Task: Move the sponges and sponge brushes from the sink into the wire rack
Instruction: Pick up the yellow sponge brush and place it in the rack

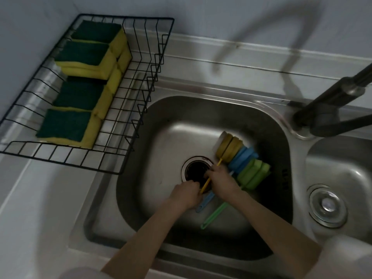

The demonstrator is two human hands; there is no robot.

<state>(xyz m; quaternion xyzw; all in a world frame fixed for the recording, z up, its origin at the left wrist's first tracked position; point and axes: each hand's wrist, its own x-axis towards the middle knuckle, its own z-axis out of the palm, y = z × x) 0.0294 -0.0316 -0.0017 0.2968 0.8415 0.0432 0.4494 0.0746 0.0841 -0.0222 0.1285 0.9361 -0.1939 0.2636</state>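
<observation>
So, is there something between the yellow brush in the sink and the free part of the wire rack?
Nothing visible. Both hands are at the yellow brush, and the wire rack's near side, beside the sponges, is open.

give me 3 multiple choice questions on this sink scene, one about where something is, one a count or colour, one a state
1. Where is the rack?
A. inside the sink
B. on the counter left of the sink
C. hanging from the faucet

2. How many sponge brushes lie in the sink?
A. one
B. three
C. five

3. What are the hands doing?
A. both are at the yellow brush's handle
B. both rest on the rack
C. one turns the faucet

Answers:
1. B, the rack stands on the counter left of the basin, with green and yellow sponges in it.
2. B, a yellow brush, a blue brush and a green brush lie side by side.
3. A, the left hand and right hand close around the yellow handle near the drain.
</observation>
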